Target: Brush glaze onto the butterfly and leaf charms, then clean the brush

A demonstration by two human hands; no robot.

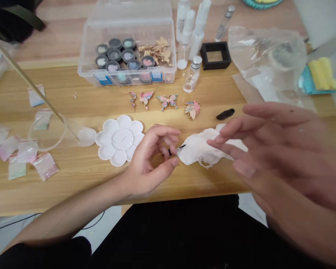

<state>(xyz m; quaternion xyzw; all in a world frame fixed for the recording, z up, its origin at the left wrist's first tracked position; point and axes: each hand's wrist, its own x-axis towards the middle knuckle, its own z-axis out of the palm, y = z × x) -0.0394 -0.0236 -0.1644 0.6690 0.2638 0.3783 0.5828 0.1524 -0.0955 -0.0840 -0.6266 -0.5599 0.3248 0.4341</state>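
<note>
My left hand [152, 158] rests on the wooden table [81, 175] with fingers curled, pinching a small black tool [176, 149] whose tip touches a crumpled white tissue [204, 149]. Raised close to the camera and blurred, my right hand [282, 157] has its fingers stretched out and apart over the tissue, holding nothing. Just left of my left hand lies a white flower-shaped palette [120, 139]. Several coloured butterfly charms [168, 101] lie in a row beyond the hands.
A clear plastic box [128, 48] with small pigment jars and gold charms stands at the back. Near it are small bottles [192, 73], a black square frame [215, 55] and a black cap [225, 114]. Small powder packets [22, 153] lie left, a crinkled plastic bag [268, 59] right.
</note>
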